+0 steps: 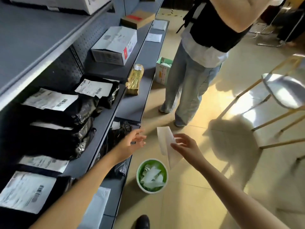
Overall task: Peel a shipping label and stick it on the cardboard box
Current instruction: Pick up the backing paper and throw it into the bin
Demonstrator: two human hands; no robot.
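Observation:
My right hand (184, 146) pinches a white paper strip (166, 144), a label or its backing, which hangs above a green waste bin (151, 176). My left hand (133, 142) is beside it to the left, fingers apart and holding nothing. A white cardboard box (115, 45) with printed panels sits on the grey shelf (105, 119) further away. A brown cardboard box (138, 19) lies beyond it on the same shelf.
Black mailer bags (54, 116) with white labels fill the near shelf. A gold packet (134, 80) lies on the lower shelf. Another person (198, 63) stands ahead by a green-white carton (162, 70). A chair (280, 93) is at the right.

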